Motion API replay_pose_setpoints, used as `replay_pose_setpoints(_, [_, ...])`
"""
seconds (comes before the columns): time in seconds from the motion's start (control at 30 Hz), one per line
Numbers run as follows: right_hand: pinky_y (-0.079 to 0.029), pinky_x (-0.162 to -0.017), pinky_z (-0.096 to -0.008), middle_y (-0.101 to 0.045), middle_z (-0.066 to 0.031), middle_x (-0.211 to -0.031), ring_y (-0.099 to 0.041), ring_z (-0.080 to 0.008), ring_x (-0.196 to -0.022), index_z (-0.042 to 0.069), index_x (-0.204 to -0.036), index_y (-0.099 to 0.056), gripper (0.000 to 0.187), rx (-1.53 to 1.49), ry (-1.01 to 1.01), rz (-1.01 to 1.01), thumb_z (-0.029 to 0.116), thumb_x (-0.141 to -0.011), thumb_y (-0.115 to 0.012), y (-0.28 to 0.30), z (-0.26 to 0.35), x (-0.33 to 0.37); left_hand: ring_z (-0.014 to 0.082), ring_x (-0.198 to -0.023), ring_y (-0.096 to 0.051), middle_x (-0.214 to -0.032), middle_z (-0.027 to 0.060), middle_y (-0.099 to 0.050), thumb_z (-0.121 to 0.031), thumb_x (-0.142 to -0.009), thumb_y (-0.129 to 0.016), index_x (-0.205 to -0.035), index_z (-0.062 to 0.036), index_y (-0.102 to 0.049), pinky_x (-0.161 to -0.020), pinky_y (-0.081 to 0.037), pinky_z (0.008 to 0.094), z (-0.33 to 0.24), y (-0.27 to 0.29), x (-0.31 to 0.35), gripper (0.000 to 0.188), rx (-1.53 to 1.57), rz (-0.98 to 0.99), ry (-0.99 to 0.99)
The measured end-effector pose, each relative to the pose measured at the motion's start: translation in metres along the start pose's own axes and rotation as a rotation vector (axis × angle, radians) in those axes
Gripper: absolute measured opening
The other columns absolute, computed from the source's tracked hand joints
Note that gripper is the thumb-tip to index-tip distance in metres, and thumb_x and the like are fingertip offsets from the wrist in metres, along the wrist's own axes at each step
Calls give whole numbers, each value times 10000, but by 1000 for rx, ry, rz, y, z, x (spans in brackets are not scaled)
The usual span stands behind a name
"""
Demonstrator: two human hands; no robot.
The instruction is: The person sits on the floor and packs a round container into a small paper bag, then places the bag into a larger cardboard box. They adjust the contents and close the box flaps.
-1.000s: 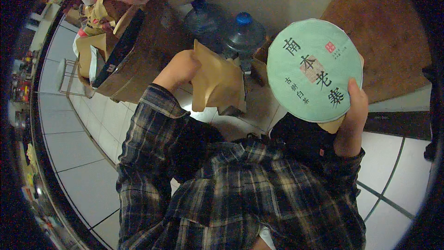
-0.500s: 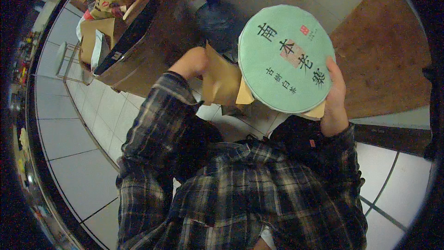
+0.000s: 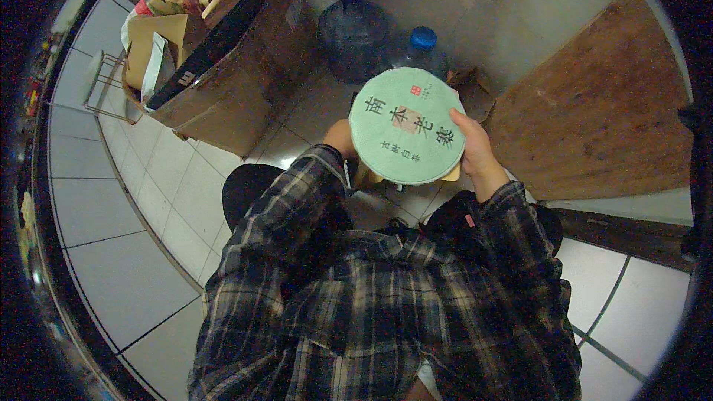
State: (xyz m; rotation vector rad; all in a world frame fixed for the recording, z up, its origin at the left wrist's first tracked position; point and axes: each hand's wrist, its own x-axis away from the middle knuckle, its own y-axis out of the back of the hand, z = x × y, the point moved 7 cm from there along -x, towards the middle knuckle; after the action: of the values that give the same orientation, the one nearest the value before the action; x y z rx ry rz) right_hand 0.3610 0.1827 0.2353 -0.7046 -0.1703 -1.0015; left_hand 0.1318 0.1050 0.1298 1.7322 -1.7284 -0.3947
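A round, flat tea cake (image 3: 405,167) in a pale green paper wrapper with dark characters and red marks faces up in front of me. My right hand (image 3: 475,145) grips its right edge, thumb on top and the other fingers beneath. My left hand (image 3: 339,137) is at the left edge, its fingers hidden behind the tea cake. A strip of tan kraft paper (image 3: 451,174) shows below the lower right rim; most of it is covered.
At the left stands a big cardboard box (image 3: 223,96) filled with bags and packages. Large blue water bottles (image 3: 353,33) stand beyond my hands. A brown wooden board (image 3: 594,111) leans at the right. A wire rack (image 3: 111,89) sits on the tiled floor at far left.
The tea cake has moved left, lower and farther from the camera in my right hand. My left hand, earlier on the kraft paper beside it, is now partly behind the tea cake.
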Motion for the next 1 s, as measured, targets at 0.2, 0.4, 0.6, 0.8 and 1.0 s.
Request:
replay_pose_setpoints(0.2, [-514,-764,-312,-686,-118,-1005,-668,-196,-817,-37,-1103,-623,397,103,-100,57,304,-903,-588,-11,14,0,409,-911,-625,-950,228,-660,-271,-828,-566,-964,-22,-684,-788,-502,464,-28,19,3,307,382,-106,-42])
replay_pose_setpoints(0.4, [-514,-719,-298,-677,-109,-970,-654,-179,-813,-88,-1090,-597,422,434,40,-198,290,-903,-599,24,27,-2,410,-924,-623,-986,208,-662,-240,-846,-539,-987,-20,-658,-814,-494,463,0,44,1,287,-192,-6,5])
replay_pose_setpoints(0.6, [-492,-706,-366,-696,-163,-859,-669,-242,-764,-36,-930,-674,440,974,286,-473,391,-882,-582,61,12,0,390,-997,-612,-1039,246,-641,-233,-835,-587,-1145,52,-518,-861,-497,427,66,-5,-13,427,-231,71,74])
replay_pose_setpoints(0.8, [-482,-705,-311,-680,-145,-903,-639,-175,-777,-44,-943,-666,404,1068,261,-414,350,-881,-603,73,13,-21,387,-1082,-581,-1148,272,-593,-332,-801,-653,-1170,76,-499,-905,-490,416,68,-50,-28,571,-159,173,472])
replay_pose_setpoints(1.0, [-484,-702,-307,-687,-126,-856,-640,-171,-761,-45,-927,-663,384,931,326,-403,333,-882,-607,65,22,-10,395,-1070,-582,-1171,285,-575,-342,-837,-610,-1195,42,-526,-930,-469,430,43,-76,-32,532,-322,300,181])
